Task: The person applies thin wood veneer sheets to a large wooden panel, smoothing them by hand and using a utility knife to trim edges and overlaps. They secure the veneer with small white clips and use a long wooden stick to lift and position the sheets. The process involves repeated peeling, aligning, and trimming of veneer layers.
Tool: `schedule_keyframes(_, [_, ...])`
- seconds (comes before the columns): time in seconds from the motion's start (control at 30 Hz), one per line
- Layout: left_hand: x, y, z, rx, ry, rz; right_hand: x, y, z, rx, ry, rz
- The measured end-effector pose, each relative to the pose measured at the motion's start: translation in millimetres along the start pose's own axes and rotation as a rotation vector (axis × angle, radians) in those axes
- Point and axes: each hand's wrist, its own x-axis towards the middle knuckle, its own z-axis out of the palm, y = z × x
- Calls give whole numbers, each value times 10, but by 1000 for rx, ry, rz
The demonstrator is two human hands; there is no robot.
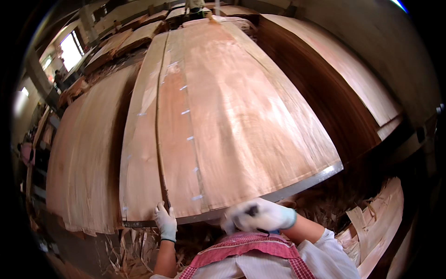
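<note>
A large pale wood veneer sheet (pixel 241 116) lies on a metal-edged table (pixel 306 179) in front of me. Short pieces of light tape (pixel 186 111) dot a seam in it. To the left of that seam, a long dark gap (pixel 160 139) runs lengthwise between veneer pieces. My left hand (pixel 165 223), in a white glove, touches the near edge at the end of this gap, its fingers apart. Also gloved, my right hand (pixel 260 215) is curled in front of my body by the table edge. Dark bits of a small object show at it, smeared by motion.
Veneer stacks stand on the left (pixel 88 153) and right (pixel 320 79). Torn veneer scraps (pixel 134 251) litter the floor below the table, and larger offcuts (pixel 376 223) lean at the right. More stacks fill the back; a person (pixel 195 5) is at the far end.
</note>
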Motion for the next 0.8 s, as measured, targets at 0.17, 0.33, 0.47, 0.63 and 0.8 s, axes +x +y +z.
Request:
schedule_keyframes(0.17, [-101, 1376, 585, -189, 2, 382, -1188, -473, -130, 78, -472, -817])
schedule_keyframes(0.33, [25, 2998, 1687, 0, 92, 315, -2625, -519, -318, 236, -177, -982])
schedule_keyframes(0.47, [169, 3206, 2130, 189, -211, 13, -3403, -680, -732, 160, -126, -1011])
schedule_keyframes(0.63, [292, 3319, 2282, 356, -371, -57, -4172, -792, -1309, 75, -23, -1035])
schedule_keyframes(0.8, [397, 3306, 2320, 434, -412, -133, -4672, -879, -2077, 10, 41, -1001])
